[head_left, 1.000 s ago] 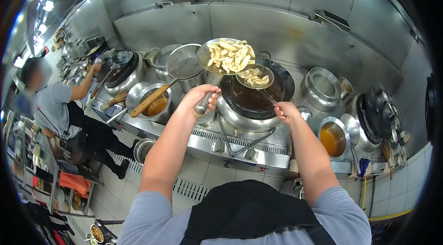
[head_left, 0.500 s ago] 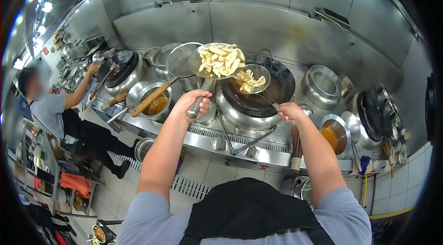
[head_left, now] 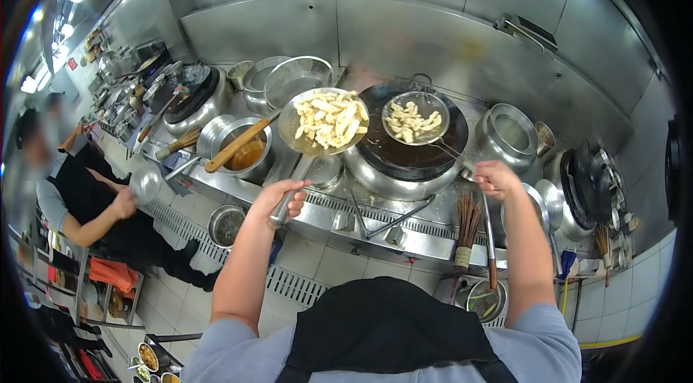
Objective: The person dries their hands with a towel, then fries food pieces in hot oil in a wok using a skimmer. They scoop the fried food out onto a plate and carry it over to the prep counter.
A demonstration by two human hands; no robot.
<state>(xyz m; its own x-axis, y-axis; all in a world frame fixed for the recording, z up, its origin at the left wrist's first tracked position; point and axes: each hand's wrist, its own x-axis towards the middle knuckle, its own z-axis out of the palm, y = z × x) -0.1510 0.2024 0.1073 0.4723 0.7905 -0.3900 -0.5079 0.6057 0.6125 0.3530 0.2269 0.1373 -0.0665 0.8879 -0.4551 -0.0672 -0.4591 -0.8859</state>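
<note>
My left hand (head_left: 280, 202) is closed round the handle of a metal skimmer (head_left: 289, 132), held left of the wok and heaped with pale, cooked-looking strips of food (head_left: 328, 119). In my right hand (head_left: 497, 179) is the handle of a smaller wire-mesh strainer (head_left: 435, 106). It hangs over the dark wok (head_left: 404, 160) and carries a smaller portion of similar strips (head_left: 411, 123). Brown liquid shows in the wok below. The two bowls are side by side and apart.
A pot of brown liquid (head_left: 247, 159), with a wooden handle (head_left: 237, 146) across it, stands left. Mesh basket (head_left: 297, 81) sits behind. At right are steel pots (head_left: 505, 137), a bamboo brush (head_left: 468, 228) and a wooden-ended utensil (head_left: 492, 267). A co-worker (head_left: 86, 195) stands left.
The skimmer has come down toward me and slightly left. The strainer has moved right, away from the skimmer, with its strips. The co-worker has turned from the stove and holds a round metal utensil.
</note>
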